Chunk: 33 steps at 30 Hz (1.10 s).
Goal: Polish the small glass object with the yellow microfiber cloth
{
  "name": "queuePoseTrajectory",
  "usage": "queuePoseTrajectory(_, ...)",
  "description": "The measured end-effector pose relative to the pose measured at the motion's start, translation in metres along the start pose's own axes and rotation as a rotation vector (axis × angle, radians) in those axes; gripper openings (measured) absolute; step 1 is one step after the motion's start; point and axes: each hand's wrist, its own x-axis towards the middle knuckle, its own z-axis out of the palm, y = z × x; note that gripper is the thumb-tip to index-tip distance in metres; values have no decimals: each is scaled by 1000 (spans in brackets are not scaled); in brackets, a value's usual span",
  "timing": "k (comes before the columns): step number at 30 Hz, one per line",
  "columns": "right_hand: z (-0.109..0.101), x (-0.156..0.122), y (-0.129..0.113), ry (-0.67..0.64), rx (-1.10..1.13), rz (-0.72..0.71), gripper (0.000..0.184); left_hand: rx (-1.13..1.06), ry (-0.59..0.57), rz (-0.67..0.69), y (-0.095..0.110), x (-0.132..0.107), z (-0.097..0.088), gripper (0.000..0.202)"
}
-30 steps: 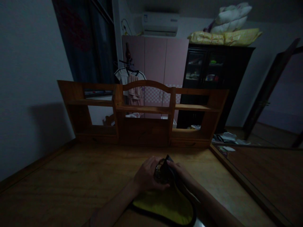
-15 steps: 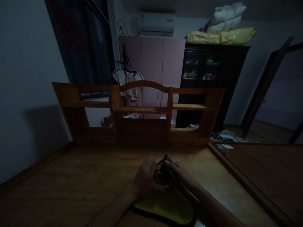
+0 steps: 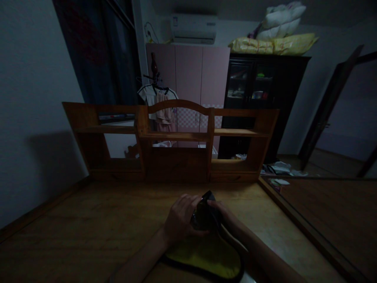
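Note:
Low in the middle of the view lies an olive-yellow padded piece with a dark rim (image 3: 206, 255); it looks like an opened soft case, though the dim light leaves its kind uncertain. My left hand (image 3: 180, 218) is curved around a dark, shiny, rounded object (image 3: 201, 215) above it, thumb below and fingers over the top. My right hand (image 3: 225, 215) is closed on the upright black flap (image 3: 209, 195) on the right side of that object, its thumb against the edge. The dark object is partly hidden by both hands, and I cannot make out what it is.
Under my hands is a wooden bed board (image 3: 103, 220). A wooden headboard shelf (image 3: 176, 136) stands across its far end. Raised edging (image 3: 294, 214) runs along the right, with a dark brown surface (image 3: 338, 208) beyond. To the left is a wall (image 3: 38, 118).
My right hand and the black flap have shifted slightly to the right. Less of a gap shows between my left fingers and the flap. The padded piece lies nearly as before.

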Motion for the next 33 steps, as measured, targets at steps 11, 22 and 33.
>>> queuePoseTrajectory(11,-4,3,2,-113,49,0,36,27,87,-77,1,2,0,86)
queuePoseTrajectory(22,-6,3,1,-56,91,47,36,26,84,-128,-2,-3,6,90)
queuePoseTrajectory(33,2,-1,-2,-40,14,-11,37,-29,9,-180,0,0,1,117)
